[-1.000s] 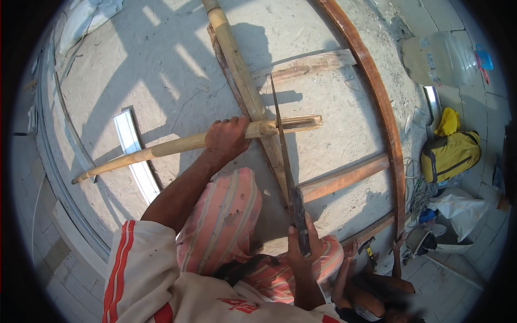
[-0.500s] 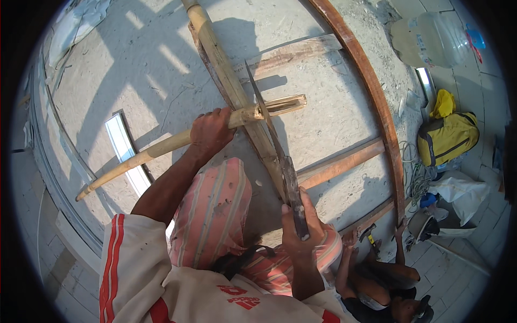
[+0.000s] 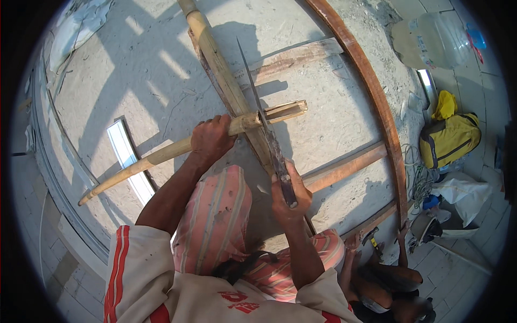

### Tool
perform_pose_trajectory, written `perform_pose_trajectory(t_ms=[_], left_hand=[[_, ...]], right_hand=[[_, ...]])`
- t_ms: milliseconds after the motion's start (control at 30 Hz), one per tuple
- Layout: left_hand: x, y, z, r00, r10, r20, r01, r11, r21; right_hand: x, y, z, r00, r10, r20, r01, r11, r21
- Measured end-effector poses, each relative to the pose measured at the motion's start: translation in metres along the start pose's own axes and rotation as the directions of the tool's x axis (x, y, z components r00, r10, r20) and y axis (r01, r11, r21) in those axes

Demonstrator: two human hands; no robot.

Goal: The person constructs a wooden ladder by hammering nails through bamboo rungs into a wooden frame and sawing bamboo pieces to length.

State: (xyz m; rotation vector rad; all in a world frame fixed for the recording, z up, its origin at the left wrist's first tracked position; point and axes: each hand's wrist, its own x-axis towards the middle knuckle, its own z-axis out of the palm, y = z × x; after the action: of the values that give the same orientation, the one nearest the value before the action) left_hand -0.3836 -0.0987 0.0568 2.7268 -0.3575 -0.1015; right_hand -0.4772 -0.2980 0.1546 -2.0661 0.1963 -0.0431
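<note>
My left hand (image 3: 214,138) is closed round a bamboo pole (image 3: 167,152), which slants from the lower left up to the right. It rests across a thicker bamboo pole (image 3: 218,62) on the ground. At its right end the pole is split open into a hollow half piece (image 3: 291,110). My right hand (image 3: 292,198) grips the handle of a handsaw (image 3: 273,145). The saw's blade lies across the bamboo at the inner end of the split part, just right of my left hand, its tip pointing away from me.
A brown wooden ladder-like frame (image 3: 371,91) lies to the right. Beyond it are a large clear water bottle (image 3: 431,39), a yellow bag (image 3: 451,141) and a white sack (image 3: 464,196). At the lower right another person sits near a hammer (image 3: 372,239). A white strip (image 3: 129,156) lies left.
My right hand has pushed the saw forward, away from me and slightly left, so more of the blade reaches past the bamboo. The left hand keeps its hold in nearly the same place.
</note>
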Motion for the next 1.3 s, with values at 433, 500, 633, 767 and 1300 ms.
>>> perform_pose_trajectory(t_ms=[433,500,633,767,1300], left_hand=[[0.004,-0.011,-0.017,0.998,-0.066,0.018,0.065,0.997,0.048],[0.012,-0.002,-0.013,0.998,-0.060,0.022,0.058,0.997,0.058],[0.006,0.011,-0.008,0.998,-0.036,0.043,0.035,0.999,0.018],[-0.003,0.002,-0.016,0.990,-0.085,0.116,0.084,0.996,0.010],[0.004,0.009,-0.023,0.992,-0.061,0.106,0.055,0.997,0.053]], right_hand=[[-0.056,-0.012,-0.038,0.995,-0.081,0.055,0.082,0.996,-0.020],[-0.057,-0.008,-0.052,0.990,-0.138,0.039,0.140,0.989,-0.057],[-0.004,-0.026,-0.026,0.998,0.066,0.023,-0.068,0.996,0.065],[-0.017,-0.013,-0.011,0.999,0.012,0.039,-0.013,0.999,0.035],[-0.126,-0.040,-0.078,0.965,0.256,0.058,-0.233,0.938,-0.259]])
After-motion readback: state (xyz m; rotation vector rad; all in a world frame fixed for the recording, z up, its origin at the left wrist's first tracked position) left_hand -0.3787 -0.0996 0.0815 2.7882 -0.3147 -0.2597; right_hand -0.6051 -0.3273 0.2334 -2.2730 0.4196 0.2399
